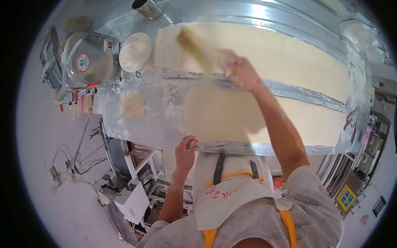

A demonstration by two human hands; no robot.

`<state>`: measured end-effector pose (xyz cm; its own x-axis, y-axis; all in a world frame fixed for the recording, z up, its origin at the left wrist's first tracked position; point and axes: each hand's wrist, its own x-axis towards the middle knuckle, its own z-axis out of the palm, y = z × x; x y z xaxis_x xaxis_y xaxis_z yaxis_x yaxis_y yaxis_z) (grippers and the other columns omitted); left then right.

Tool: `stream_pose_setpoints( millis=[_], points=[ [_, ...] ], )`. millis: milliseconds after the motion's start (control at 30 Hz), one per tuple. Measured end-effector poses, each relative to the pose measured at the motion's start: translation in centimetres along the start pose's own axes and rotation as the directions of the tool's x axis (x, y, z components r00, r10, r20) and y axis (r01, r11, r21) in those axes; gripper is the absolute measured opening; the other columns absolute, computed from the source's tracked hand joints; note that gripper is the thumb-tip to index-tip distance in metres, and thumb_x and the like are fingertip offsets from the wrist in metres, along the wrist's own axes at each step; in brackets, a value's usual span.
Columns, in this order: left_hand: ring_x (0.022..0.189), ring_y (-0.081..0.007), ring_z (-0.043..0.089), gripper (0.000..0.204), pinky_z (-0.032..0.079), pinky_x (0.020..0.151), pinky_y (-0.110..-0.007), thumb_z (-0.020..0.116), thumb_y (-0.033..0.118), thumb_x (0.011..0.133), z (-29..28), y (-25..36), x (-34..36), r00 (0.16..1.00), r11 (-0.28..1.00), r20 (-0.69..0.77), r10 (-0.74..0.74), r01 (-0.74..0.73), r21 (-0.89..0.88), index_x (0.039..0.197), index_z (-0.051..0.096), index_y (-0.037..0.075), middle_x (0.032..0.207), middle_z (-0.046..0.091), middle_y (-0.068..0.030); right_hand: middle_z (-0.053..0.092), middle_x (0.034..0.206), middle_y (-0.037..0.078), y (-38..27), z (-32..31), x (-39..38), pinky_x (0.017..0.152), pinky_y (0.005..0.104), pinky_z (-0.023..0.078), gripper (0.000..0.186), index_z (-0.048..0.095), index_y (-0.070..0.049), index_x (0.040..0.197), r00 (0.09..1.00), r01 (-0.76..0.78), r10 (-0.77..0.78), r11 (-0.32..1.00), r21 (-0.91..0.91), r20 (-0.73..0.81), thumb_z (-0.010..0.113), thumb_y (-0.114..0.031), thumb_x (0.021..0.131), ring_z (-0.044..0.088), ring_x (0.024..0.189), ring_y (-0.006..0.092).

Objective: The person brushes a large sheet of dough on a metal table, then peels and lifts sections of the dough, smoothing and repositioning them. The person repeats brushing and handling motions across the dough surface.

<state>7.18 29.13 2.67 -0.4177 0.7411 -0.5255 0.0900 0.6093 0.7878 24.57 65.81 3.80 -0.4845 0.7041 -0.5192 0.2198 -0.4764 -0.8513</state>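
My right hand (239, 71) is closed around the handle of a bench brush (193, 46), which is blurred by motion. The pale bristles hang over the left end of the far dough sheet (289, 53). Nearer to me, a second long dough sheet (297, 118) lies alongside it, with a strip of metal table showing between them. Beside the table's front edge, left of my apron, my left hand (186, 151) has its fingers loosely bent and apart, with nothing in it.
A white bowl of flour (135, 52) stands at the left next to a metal machine (89, 60). A dough scrap (132, 105) lies on the floured metal table (165, 132). At the back is a metal cup (147, 9); a clear plastic bag (359, 35) sits far right.
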Motion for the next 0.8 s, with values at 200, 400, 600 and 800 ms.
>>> stream_pose_setpoints(
  millis=[200,400,600,800],
  points=[
    [0.092,-0.0190,0.077,0.023,0.062,0.083,-0.032,0.061,0.004,0.108,0.5,-0.5,-0.3,1.000,1.000,0.000,0.014,-0.014,-0.018,0.130,0.066,0.001,0.111,0.077,-0.0134,0.060,0.076,0.001,-3.9,-0.1,3.5,0.045,0.0261,0.035,0.032,0.071,-0.003,0.132,0.991,-0.057,0.026,0.967,0.248,0.129,0.065,-0.022,0.107,0.045,0.057,0.0078],
    [0.093,-0.0179,0.077,0.023,0.063,0.084,-0.032,0.060,0.004,0.108,0.8,0.7,0.5,0.999,0.998,0.004,0.036,-0.036,-0.042,0.130,0.067,0.001,0.111,0.077,-0.0132,0.060,0.077,-0.001,-1.2,1.7,2.1,0.047,0.0247,0.036,0.039,0.068,-0.006,0.143,0.984,0.077,-0.004,0.912,0.404,-0.177,0.063,-0.024,0.109,0.045,0.057,0.0065],
    [0.090,-0.0178,0.076,0.022,0.062,0.085,-0.032,0.060,0.004,0.109,1.7,3.2,2.1,0.998,1.000,0.067,0.021,-0.021,0.004,0.129,0.067,-0.001,0.110,0.077,-0.0127,0.063,0.084,-0.003,7.4,-5.4,-6.8,0.049,0.0239,0.039,0.045,0.067,-0.010,0.148,0.863,0.122,0.110,0.902,0.415,-0.492,0.059,-0.035,0.110,0.045,0.058,0.0056],
    [0.093,-0.0177,0.075,0.023,0.062,0.087,-0.032,0.060,0.004,0.108,1.4,3.3,3.2,0.995,0.999,0.080,0.051,-0.051,0.001,0.130,0.067,-0.001,0.112,0.076,-0.0134,0.054,0.074,-0.003,7.7,-12.6,-18.2,0.045,0.0213,0.040,0.057,0.045,-0.011,0.165,0.534,0.252,-0.022,0.958,0.134,-0.845,0.055,-0.035,0.114,0.047,0.054,0.0038]
  ],
)
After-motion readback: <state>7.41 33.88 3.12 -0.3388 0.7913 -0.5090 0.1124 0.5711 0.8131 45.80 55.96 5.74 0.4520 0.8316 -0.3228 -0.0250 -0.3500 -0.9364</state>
